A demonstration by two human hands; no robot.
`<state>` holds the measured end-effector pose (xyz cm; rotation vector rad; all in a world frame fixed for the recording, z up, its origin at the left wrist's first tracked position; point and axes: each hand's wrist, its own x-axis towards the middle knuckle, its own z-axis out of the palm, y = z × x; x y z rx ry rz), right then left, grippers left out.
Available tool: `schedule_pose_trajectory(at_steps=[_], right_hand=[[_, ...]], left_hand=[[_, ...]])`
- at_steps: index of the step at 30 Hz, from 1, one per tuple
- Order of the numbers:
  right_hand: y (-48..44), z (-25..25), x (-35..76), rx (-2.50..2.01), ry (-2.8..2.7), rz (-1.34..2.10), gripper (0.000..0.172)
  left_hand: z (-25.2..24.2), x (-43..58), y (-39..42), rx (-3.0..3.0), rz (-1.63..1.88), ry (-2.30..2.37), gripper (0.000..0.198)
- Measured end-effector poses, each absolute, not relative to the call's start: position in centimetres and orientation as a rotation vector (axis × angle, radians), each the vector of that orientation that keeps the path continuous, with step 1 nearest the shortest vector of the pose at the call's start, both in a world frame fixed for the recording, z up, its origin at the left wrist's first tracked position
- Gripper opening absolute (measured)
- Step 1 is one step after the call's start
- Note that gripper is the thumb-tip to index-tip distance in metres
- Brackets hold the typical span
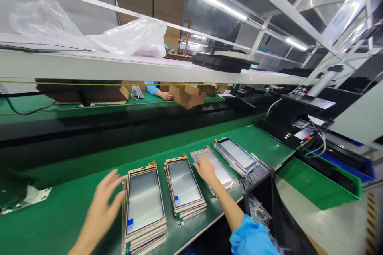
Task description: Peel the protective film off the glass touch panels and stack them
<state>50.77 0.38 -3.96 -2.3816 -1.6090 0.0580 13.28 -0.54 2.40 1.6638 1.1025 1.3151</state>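
Four stacks of flat screen panels lie in a row on the green tabletop. My left hand (pixel 104 203), fingers spread and empty, hovers at the left edge of the leftmost stack (pixel 145 199). The second stack (pixel 183 181) has a blue tab at its lower left corner. My right hand (pixel 206 167) is over the upper left part of the third stack (pixel 220 169), its fingers bent down; whether they grip a panel cannot be made out. Farther right, the fourth stack (pixel 236 153) has a dark-framed panel on top and clear wrap around it.
A white shelf (pixel 179 72) with plastic bags (pixel 134 38) crosses above the table. Behind it, another person's hand (pixel 166 95) rests near a cardboard box (pixel 187 95). Green (pixel 317 181) and blue bins stand at the right, beside black equipment with cables.
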Motion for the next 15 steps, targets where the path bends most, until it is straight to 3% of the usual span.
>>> schedule_pose_trajectory(at_steps=[8,15], right_hand=[[3.0,-3.8,49.4,-2.527,-1.654,0.009,0.027],[2.8,-3.9,50.8,-2.459,-1.753,0.057,0.025]], left_hand=[[0.0,29.8,2.0,2.461,0.486,0.773,0.031],[-1.2,37.1,5.0,2.629,0.277,1.028,0.041]])
